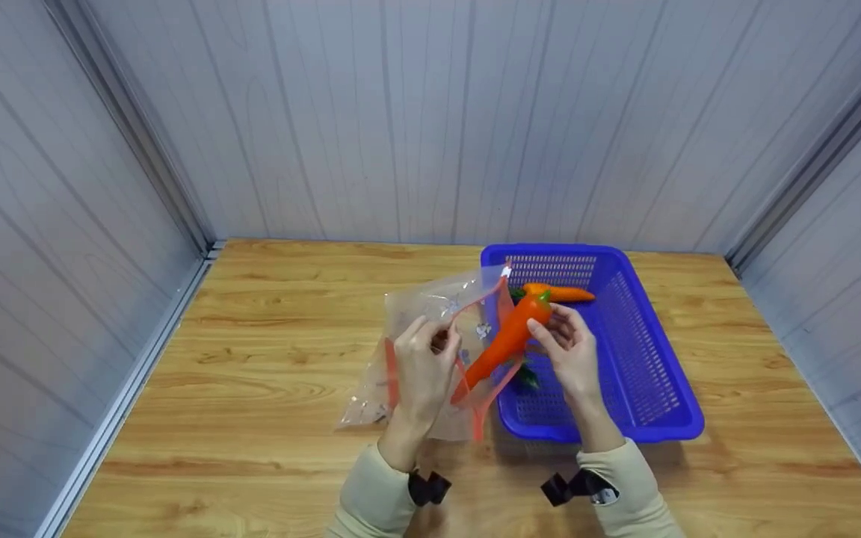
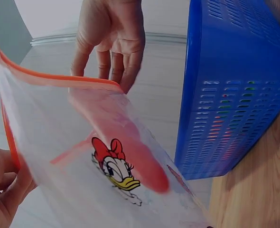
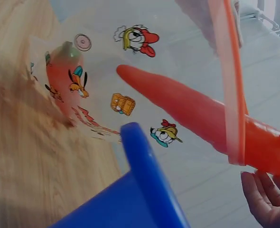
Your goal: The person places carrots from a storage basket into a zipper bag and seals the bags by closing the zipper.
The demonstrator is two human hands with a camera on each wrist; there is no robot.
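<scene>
Head view: the carrot [image 1: 509, 338] hangs tilted between the two hands, its green top up by the right hand's fingertips and its pointed tip already past the orange-edged mouth of the zip bag [image 1: 430, 351]. The right hand [image 1: 569, 351] pinches the carrot at its thick end, fingers curled around it, just above the near left corner of the blue basket [image 1: 662, 373]. The left hand [image 1: 423, 370] grips the bag's near lip, thumb and fingers closed on the plastic, holding the mouth open toward the carrot.

In the left wrist view the carrot's tip shows red through the clear plastic, beside a printed cartoon duck [image 2: 116, 168], and the orange zip strip [image 2: 59, 80] arcs above it. In the right wrist view the same strip crosses the carrot's body near the right hand, so roughly the lower half lies inside the bag.

A second carrot [image 1: 561, 293] lies in the basket beyond the right hand, near the far wall of the basket. The basket's left rim touches or nearly touches the bag. The tabletop [image 1: 251, 359] lies bare to the left of the left hand, reaching to the grey panel walls [image 1: 64, 224] that close in the left, far and right edges.
</scene>
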